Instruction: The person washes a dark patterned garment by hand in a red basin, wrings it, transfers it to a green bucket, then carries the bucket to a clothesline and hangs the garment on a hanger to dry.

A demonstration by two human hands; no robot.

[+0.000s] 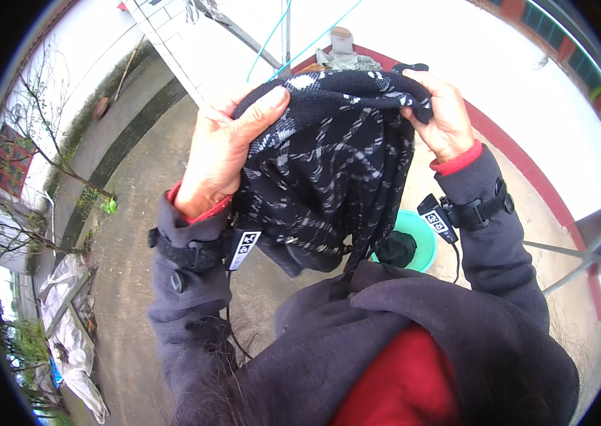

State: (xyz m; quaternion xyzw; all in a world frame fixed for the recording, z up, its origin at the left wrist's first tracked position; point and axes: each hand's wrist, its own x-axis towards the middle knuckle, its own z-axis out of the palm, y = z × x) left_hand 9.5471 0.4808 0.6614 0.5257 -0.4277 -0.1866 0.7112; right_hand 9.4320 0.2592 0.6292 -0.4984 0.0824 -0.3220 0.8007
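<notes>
A black knitted garment (327,160) with a white broken-line pattern hangs in front of me, held up by both hands. My left hand (220,144) grips its upper left edge, the thumb lying over the folded cloth. At the upper right corner, my right hand (441,112) pinches the same edge between thumb and fingers. Below the hands the cloth falls in loose folds. Behind its lower right side, a turquoise basin (425,247) stands on the ground with dark cloth (397,249) in it, partly covered by the garment.
Ahead rises a metal post (286,32) with turquoise cords (308,50) running by it. A sack (342,40) and crumpled plastic sheeting (348,58) rest by the white wall. Bare branches (74,173) and a plastic-covered heap (71,319) lie left. Metal struts (582,255) stand right.
</notes>
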